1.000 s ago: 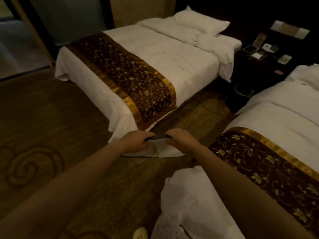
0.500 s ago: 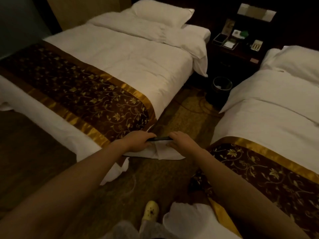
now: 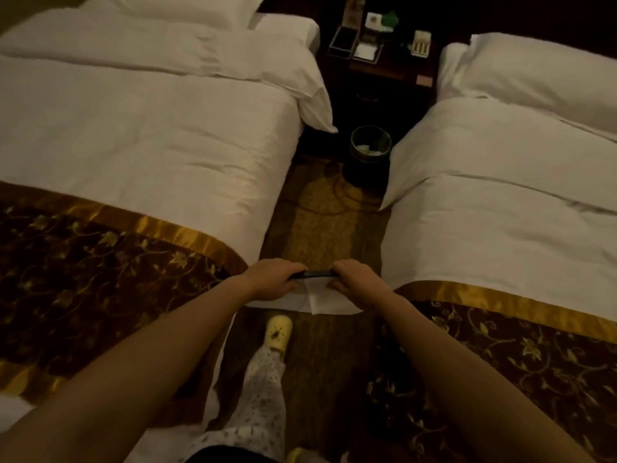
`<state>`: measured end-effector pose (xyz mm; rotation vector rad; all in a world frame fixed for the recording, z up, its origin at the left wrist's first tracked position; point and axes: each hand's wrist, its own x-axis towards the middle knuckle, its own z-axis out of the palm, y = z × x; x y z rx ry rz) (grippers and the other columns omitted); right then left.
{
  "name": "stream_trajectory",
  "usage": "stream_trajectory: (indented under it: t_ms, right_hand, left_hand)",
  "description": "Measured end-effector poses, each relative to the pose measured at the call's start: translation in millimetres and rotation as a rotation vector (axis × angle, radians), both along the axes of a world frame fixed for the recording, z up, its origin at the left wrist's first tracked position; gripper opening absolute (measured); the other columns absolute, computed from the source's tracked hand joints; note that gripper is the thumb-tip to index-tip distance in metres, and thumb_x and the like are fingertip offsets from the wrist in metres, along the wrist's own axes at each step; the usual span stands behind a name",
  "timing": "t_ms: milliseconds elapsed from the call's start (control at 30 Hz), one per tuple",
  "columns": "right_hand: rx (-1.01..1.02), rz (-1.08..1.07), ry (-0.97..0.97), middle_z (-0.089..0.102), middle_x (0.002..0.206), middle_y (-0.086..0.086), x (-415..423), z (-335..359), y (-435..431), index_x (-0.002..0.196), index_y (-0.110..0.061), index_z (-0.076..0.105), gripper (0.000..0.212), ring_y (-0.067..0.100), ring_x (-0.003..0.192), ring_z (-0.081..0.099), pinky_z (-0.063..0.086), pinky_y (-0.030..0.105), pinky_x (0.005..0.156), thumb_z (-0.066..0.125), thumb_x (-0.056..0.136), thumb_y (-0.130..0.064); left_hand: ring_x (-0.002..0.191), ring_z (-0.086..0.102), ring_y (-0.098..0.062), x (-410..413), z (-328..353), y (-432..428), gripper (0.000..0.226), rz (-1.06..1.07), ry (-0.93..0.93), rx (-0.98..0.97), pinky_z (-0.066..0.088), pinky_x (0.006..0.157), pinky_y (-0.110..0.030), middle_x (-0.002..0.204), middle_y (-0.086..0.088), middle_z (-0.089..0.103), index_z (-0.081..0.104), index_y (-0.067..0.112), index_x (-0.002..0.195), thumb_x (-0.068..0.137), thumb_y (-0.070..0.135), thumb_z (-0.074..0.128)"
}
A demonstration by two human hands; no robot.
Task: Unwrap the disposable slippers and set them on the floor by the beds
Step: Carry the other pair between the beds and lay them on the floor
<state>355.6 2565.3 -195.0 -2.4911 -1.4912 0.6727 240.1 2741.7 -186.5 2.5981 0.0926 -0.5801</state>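
Note:
A flat white pack of disposable slippers (image 3: 320,300) with a dark top edge hangs in front of me, over the aisle between two beds. My left hand (image 3: 272,279) grips its left end and my right hand (image 3: 355,277) grips its right end, both with fingers closed over the dark edge. Whether the wrapper is torn cannot be made out. The left bed (image 3: 150,145) and the right bed (image 3: 507,208) each carry a brown and gold runner.
A dark waste bin (image 3: 370,152) stands on the patterned carpet (image 3: 320,225) at the aisle's far end, below a nightstand (image 3: 377,51) with small items. My foot in a yellow clog (image 3: 278,332) is on the floor under the pack.
The view has swung right and forward, from beside the left bed to facing straight down the aisle. Both hands keep the same hold on the slipper pack.

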Motion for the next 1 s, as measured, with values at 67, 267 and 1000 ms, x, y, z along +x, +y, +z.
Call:
stream_trajectory:
  t_ms: [67, 267, 1000]
  right_hand:
    - [-0.021, -0.055, 0.021, 0.059, 0.105, 0.007, 31.9, -18.2, 15.6, 0.102, -0.016, 0.054, 0.018, 0.024, 0.096, 0.054, 0.042, 0.035, 0.078, 0.048, 0.092, -0.029]
    - [-0.088, -0.261, 0.049, 0.055, 0.115, 0.003, 108.1, -98.9, 32.3, 0.115, -0.019, 0.051, 0.027, 0.022, 0.106, 0.049, 0.039, 0.035, 0.087, 0.047, 0.092, -0.032]
    - [-0.162, -1.137, 0.021, 0.031, 0.147, 0.014, 208.7, -682.2, -26.1, 0.140, -0.010, 0.030, 0.050, 0.032, 0.131, 0.029, 0.026, 0.040, 0.108, 0.037, 0.091, -0.002]
  left_hand:
    - [0.101, 0.057, -0.026, 42.3, -22.2, 21.7, 0.030, -0.038, 0.033, -0.028, 0.044, 0.078, -0.037, 0.113, -0.007, 0.062, 0.052, 0.023, 0.121, 0.092, 0.029, 0.044]
    - [0.106, 0.057, -0.026, 150.0, -112.7, 49.3, 0.034, -0.107, 0.138, -0.132, 0.046, 0.086, -0.039, 0.119, -0.008, 0.061, 0.051, 0.022, 0.125, 0.092, 0.027, 0.046]
    - [0.135, 0.028, -0.032, 393.3, -695.4, 19.8, 0.069, -0.262, 0.287, -0.037, 0.027, 0.110, -0.044, 0.148, -0.012, 0.029, 0.015, 0.029, 0.147, 0.089, 0.048, 0.048]
